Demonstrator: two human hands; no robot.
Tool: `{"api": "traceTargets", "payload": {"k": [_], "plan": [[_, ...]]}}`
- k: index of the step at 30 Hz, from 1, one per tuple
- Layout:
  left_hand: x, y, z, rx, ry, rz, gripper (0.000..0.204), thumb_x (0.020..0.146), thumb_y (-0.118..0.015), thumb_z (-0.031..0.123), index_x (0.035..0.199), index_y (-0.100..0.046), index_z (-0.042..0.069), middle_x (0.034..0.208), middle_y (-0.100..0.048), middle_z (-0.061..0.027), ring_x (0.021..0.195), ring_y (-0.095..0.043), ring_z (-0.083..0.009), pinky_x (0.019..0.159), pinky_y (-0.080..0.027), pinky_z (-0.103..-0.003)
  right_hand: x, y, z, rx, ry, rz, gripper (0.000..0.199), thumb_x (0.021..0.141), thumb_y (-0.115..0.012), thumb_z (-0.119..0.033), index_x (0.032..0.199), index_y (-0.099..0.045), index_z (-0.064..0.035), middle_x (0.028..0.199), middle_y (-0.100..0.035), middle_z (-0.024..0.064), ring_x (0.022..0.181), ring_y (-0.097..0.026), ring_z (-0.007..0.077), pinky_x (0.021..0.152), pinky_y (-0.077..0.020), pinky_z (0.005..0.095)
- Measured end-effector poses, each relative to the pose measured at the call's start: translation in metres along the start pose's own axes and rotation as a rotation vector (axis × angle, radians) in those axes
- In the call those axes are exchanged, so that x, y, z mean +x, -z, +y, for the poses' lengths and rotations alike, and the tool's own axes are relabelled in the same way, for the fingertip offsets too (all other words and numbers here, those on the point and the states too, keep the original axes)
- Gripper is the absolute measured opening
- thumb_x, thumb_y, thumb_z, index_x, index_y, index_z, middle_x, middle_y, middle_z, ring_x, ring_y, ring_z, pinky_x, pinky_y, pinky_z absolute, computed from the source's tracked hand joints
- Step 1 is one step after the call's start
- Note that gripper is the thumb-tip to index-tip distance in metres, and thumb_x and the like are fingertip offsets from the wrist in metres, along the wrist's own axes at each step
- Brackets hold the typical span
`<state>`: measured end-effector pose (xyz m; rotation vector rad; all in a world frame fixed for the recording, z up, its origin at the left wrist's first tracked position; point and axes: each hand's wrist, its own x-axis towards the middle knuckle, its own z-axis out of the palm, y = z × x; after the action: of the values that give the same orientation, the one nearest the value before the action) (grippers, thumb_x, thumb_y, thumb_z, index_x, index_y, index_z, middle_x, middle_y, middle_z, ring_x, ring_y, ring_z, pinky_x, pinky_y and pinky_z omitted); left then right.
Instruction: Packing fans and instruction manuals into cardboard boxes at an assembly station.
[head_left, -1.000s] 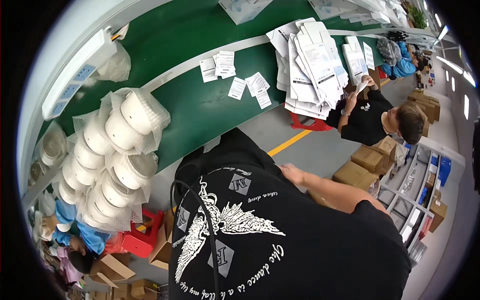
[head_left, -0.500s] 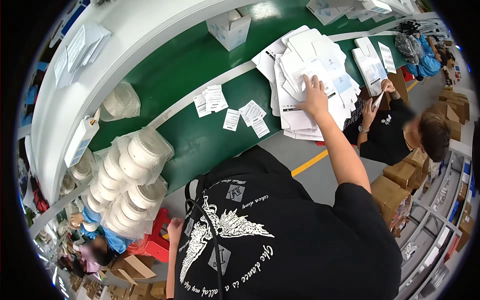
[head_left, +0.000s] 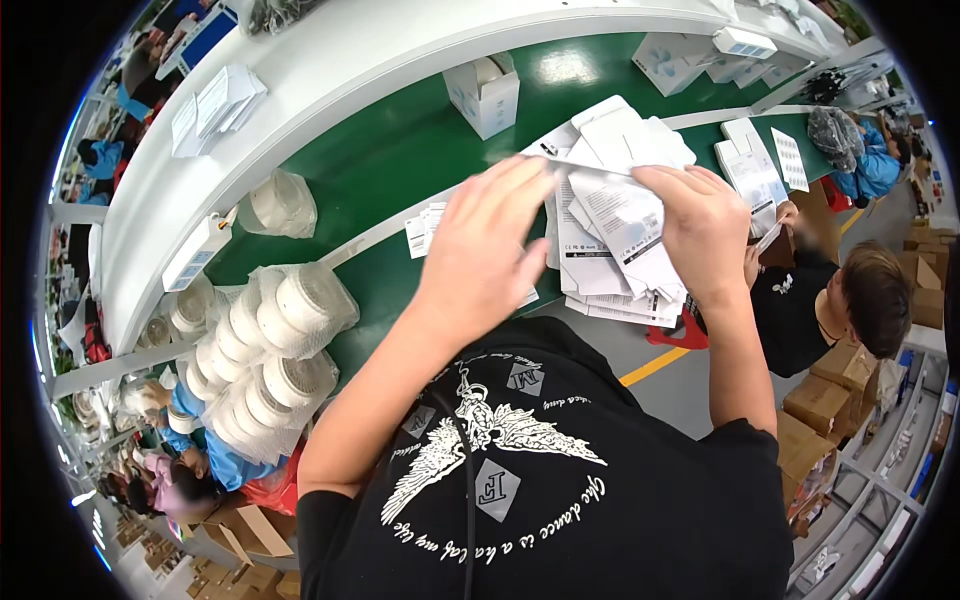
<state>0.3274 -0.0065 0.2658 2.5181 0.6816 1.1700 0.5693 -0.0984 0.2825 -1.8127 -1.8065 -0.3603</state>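
Note:
A thin white flat carton (head_left: 592,166), seen nearly edge-on, is raised above the bench in my right hand (head_left: 700,230), whose fingers grip its right end. My left hand (head_left: 480,245) is at the carton's other end, fingers stretched out and thumb apart, slightly blurred. Its fingertips meet or nearly meet the carton; I cannot tell which. Below and between my hands lies a fanned, uneven pile of flat printed cartons (head_left: 625,225). Small printed paper labels (head_left: 420,232) lie on the green bench, partly covered by my left hand.
A standing white box (head_left: 488,105) is at the back. Plastic-wrapped white round parts (head_left: 270,350) are stacked at left. A raised white shelf (head_left: 360,85) curves along the far side. At right, a co-worker (head_left: 800,310) handles a flat piece beside another carton pile (head_left: 750,170).
My right hand has lifted a flat carton off the pile. My left hand has come up from beside my body to the carton's left end. The view has shifted slightly.

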Motion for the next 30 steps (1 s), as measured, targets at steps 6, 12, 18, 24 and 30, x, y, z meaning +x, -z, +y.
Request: {"api": "traceTargets", "payload": {"k": [6, 12, 18, 24, 30], "plan": [[0.003, -0.021, -0.007, 0.128, 0.355, -0.264, 0.021, 0.090, -0.076, 0.016, 0.107, -0.070, 0.003, 0.089, -0.074, -0.0155, 0.079, -0.071, -0.0343, 0.073, -0.057, -0.043, 0.017, -0.007, -0.035, 0.224, 0.317, 0.333, 0.019, 0.089, -0.074, -0.002, 0.108, -0.077, -0.0041, 0.120, -0.077, 0.0135, 0.115, -0.070, 0.0380, 0.111, -0.0485, 0.0478], [-0.062, 0.027, -0.028, -0.007, 0.694, -0.050, 0.020, 0.092, -0.077, 0.019, 0.095, -0.069, 0.001, 0.083, -0.072, -0.0188, 0.069, -0.068, -0.0343, 0.067, -0.053, -0.043, -0.017, -0.126, -0.051, 0.613, -0.348, 0.300, 0.034, 0.086, -0.086, -0.019, 0.113, -0.072, -0.0028, 0.145, -0.061, 0.0189, 0.137, -0.055, 0.0370, 0.121, -0.0357, 0.0496], [-0.122, 0.070, -0.037, 0.095, 0.904, 0.150, 0.022, 0.092, -0.078, 0.020, 0.094, -0.069, 0.000, 0.079, -0.072, -0.0184, 0.068, -0.069, -0.0349, 0.066, -0.053, -0.042, -0.015, -0.183, -0.124, 0.318, -0.047, 0.245, 0.042, 0.085, -0.090, -0.027, 0.111, -0.068, -0.0015, 0.139, -0.064, 0.0190, 0.126, -0.062, 0.0328, 0.110, -0.0468, 0.0429], [-0.202, 0.138, -0.064, 0.273, 1.019, 0.046, 0.034, 0.088, -0.082, 0.023, 0.111, -0.068, 0.002, 0.098, -0.073, -0.0180, 0.088, -0.071, -0.0336, 0.077, -0.054, -0.042, -0.059, -0.223, -0.197, 0.988, -0.139, -0.062, 0.028, 0.093, -0.082, -0.025, 0.102, -0.072, 0.0002, 0.098, -0.074, 0.0137, 0.083, -0.070, 0.0336, 0.076, -0.0560, 0.0401], [-0.271, 0.152, -0.093, 0.236, 0.574, 0.056, 0.111, 0.067, -0.098, 0.040, 0.155, -0.041, 0.005, 0.152, -0.053, -0.0212, 0.134, -0.055, -0.0385, 0.108, -0.049, -0.046, -0.051, -0.144, -0.261, 0.863, -0.061, -0.857, 0.030, 0.105, -0.066, -0.028, 0.093, -0.074, -0.0015, 0.084, -0.074, 0.0170, 0.078, -0.070, 0.0382, 0.070, -0.0543, 0.0451]]}}
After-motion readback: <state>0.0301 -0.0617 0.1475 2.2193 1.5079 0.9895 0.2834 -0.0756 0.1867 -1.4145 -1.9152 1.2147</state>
